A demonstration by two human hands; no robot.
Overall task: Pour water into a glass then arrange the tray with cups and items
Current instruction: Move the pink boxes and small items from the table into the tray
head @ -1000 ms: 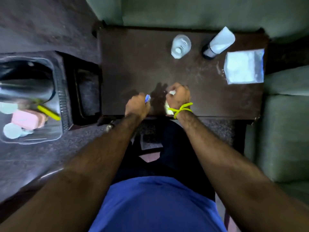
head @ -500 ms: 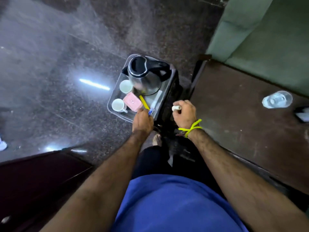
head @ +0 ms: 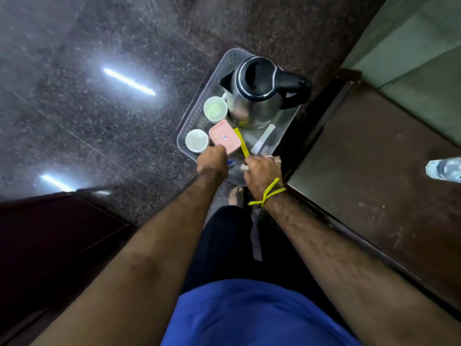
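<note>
Reaching over the near edge of the clear plastic tray, the left hand has its fingers curled around a small blue-tipped item, while the right hand (a yellow thread tied at its wrist) pinches something small and white. The tray carries a steel electric kettle, two white cups, a pink lidded box, a yellow stick and a white sachet. A clear glass stands well apart on the dark table.
</note>
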